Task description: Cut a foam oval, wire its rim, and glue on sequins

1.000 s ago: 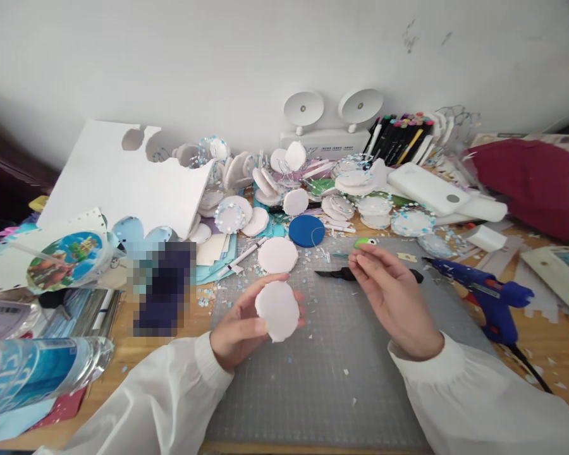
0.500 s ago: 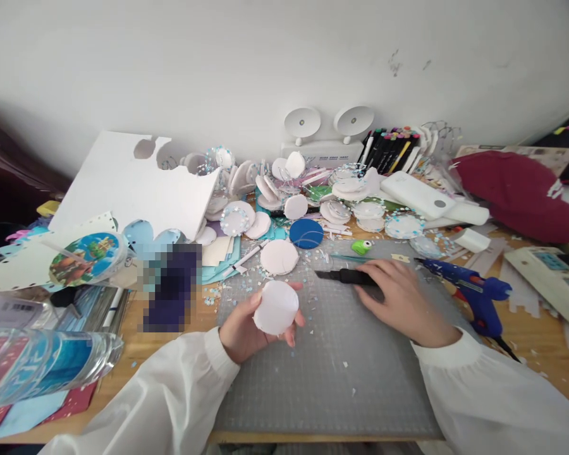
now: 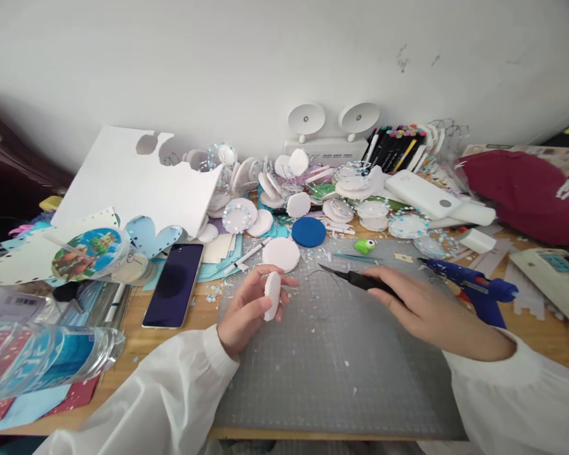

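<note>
Between thumb and fingers of my left hand (image 3: 252,308) is a small white foam disc (image 3: 272,296), turned edge-on above the cutting mat. My right hand (image 3: 408,303) grips the black handle of a utility knife (image 3: 358,279), its dark blade pointing left toward the disc but apart from it. A larger white foam disc (image 3: 281,254) lies flat just beyond my left hand. Behind it rests a round blue lid-like disc (image 3: 308,232). The grey cutting mat (image 3: 332,379) lies under both hands, with small white scraps on it.
Many white foam discs (image 3: 298,205) are heaped along the back. A blue glue gun (image 3: 483,287) lies at right, near a green punch (image 3: 365,246). On the left are a phone (image 3: 173,285), a lidded cup (image 3: 88,253), a plastic bottle (image 3: 52,354) and a cut foam board (image 3: 133,183).
My right hand has lifted the knife off the mat and tilted it. My left hand has turned the foam disc from face-up to edge-on.
</note>
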Tool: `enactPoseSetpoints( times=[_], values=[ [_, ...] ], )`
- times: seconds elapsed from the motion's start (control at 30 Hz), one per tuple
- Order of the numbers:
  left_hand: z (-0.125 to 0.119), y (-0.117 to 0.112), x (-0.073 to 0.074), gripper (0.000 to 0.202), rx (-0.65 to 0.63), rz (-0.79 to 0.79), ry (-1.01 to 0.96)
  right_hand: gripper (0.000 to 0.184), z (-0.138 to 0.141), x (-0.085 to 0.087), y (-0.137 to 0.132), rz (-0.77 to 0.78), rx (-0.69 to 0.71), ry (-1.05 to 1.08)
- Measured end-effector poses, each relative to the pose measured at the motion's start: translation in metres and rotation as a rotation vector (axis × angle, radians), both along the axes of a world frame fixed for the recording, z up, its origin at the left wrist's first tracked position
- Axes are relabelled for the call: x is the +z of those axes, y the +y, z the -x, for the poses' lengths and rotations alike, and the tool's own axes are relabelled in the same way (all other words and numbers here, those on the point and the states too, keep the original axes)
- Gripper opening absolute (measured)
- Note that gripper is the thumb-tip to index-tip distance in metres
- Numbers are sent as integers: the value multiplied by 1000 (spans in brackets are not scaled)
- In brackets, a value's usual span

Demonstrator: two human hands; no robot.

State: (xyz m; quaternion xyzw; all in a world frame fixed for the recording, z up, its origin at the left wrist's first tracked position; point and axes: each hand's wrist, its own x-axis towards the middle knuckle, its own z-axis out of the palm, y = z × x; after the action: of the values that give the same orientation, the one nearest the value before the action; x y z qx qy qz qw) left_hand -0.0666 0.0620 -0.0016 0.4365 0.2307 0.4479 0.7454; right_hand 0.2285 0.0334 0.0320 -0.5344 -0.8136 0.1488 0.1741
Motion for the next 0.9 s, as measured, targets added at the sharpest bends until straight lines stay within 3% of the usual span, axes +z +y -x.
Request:
enactPoseSetpoints(
  times=[0.27,0.33,0.43,0.53,0.6,0.73,0.83,0.9],
  values=[
    [0,0,0,44,10,12,25,33,12,37,22,-262,-135,30],
    [0,1,0,43,14,3,25,35,16,32,26,-254,-231,59],
    [0,0,1,44,13,-22,32,37,23,10,30,-88,-337,54],
    [0,-1,-1,47,1,-37,42,24,30,-13,31,145,-331,135],
    [0,-1,-3,47,-10,-37,42,18,33,-17,31,242,-303,238],
    [1,-1,-7,49,-41,-42,26,20,32,0,38,219,-396,370],
    [1,-2,-10,50,-60,-55,22,22,25,20,53,71,-531,421],
    [1,-2,-10,50,-63,-66,35,25,19,26,64,-74,-580,320]
  ],
)
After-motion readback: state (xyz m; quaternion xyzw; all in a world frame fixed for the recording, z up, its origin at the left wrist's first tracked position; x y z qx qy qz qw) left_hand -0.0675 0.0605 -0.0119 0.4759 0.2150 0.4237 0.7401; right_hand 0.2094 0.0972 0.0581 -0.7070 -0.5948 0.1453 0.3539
